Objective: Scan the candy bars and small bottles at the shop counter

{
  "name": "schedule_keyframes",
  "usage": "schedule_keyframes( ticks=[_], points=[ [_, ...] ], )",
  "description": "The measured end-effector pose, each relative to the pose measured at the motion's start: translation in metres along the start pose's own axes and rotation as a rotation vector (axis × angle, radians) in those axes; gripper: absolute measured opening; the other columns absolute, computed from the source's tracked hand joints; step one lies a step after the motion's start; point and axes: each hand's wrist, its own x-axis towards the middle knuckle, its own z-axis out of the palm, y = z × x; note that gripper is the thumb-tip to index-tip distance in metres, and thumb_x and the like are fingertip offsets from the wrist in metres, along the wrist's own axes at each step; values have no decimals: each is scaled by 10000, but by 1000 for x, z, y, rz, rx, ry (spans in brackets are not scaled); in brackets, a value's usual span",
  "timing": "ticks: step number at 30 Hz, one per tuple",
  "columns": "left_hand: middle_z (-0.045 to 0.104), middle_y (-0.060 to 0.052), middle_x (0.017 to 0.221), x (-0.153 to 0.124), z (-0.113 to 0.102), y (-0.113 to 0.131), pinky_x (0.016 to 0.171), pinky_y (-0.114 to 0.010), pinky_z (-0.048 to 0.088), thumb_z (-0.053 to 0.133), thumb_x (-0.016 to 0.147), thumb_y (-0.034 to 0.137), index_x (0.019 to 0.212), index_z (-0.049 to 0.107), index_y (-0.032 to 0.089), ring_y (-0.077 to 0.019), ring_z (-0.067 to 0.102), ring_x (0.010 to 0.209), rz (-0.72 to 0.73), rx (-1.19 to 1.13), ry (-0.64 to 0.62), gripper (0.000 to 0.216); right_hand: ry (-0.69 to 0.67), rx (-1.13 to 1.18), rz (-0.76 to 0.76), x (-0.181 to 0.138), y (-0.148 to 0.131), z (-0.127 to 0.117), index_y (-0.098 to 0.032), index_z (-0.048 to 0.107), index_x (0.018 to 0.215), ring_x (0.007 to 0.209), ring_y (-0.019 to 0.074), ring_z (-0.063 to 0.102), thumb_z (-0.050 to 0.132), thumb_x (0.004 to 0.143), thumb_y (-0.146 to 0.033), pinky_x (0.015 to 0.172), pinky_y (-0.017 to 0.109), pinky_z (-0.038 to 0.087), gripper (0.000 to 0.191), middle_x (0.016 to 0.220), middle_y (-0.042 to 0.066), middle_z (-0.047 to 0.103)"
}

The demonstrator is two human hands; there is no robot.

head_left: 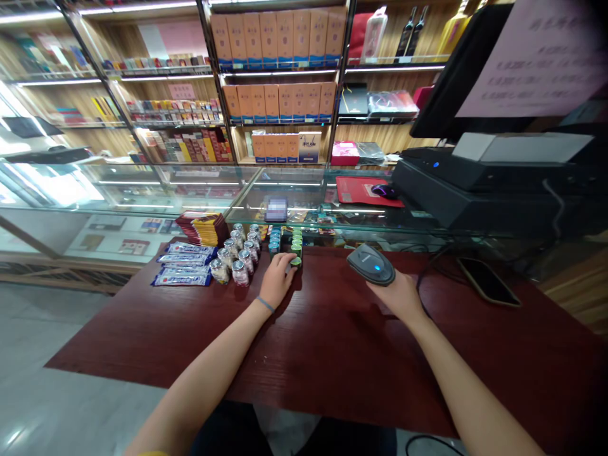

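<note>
My right hand (399,294) is wrapped round a dark grey barcode scanner (372,265) with a lit blue light, held over the table. My left hand (278,278) reaches the near end of a row of small green-topped containers (297,240). Its thumb and fingers close about the nearest green container (296,261), whose lower part is hard to see. Beside that row runs one of small blue-topped containers (274,240). Left of my hand, clear jars with silvery lids (240,272) stand in two rows.
Blue and white packets (183,266) and stacked red and yellow packs (204,228) lie to the left. A phone (489,282) rests at the right on the dark red table (308,354). Behind are a glass counter (304,183), a black machine with a screen (475,190), a mouse (384,190) and shelves.
</note>
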Motion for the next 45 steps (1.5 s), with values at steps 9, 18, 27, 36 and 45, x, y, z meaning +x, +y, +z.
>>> schedule_keyframes(
  ticks=[9, 18, 27, 36, 45],
  points=[
    [638, -70, 1141, 2, -7, 6, 879, -347, 513, 669, 876, 371, 1292, 560, 236, -180, 624, 970, -372, -805, 9, 451, -120, 231, 0, -3, -12, -4, -195, 679, 1112, 958, 315, 723, 679, 721, -376, 814, 380, 554, 431, 987, 104, 773],
    [645, -32, 1189, 6, -14, 12, 783, -263, 524, 711, 857, 327, 1281, 593, 289, -131, 632, 943, -645, -1368, -73, 442, -570, 119, -218, -19, -53, -13, -295, 461, 1267, 866, 269, 739, 667, 747, -264, 695, 289, 501, 559, 980, 20, 751],
    [657, -67, 1189, 6, -7, 4, 718, -270, 508, 726, 839, 355, 1253, 617, 283, -157, 641, 920, -650, -1322, -70, 434, -541, 31, -308, -20, -53, -16, -276, 516, 1016, 751, 266, 736, 607, 717, -225, 575, 257, 413, 317, 797, 5, 732],
    [677, -54, 1127, 7, -8, 29, 774, -265, 545, 808, 758, 321, 1256, 618, 242, -136, 656, 883, -628, -1258, -153, 539, -274, 88, -98, -2, -30, -28, -286, 539, 1031, 845, 285, 741, 680, 739, -341, 652, 287, 488, 329, 847, 9, 751],
    [708, -63, 992, 45, 83, 75, 810, -299, 523, 825, 712, 317, 1051, 658, 166, -158, 662, 872, -465, -988, -262, 408, 108, 202, 101, 18, 16, -48, -267, 587, 1155, 938, 287, 727, 673, 735, -340, 781, 358, 549, 435, 940, 64, 768]
  ],
)
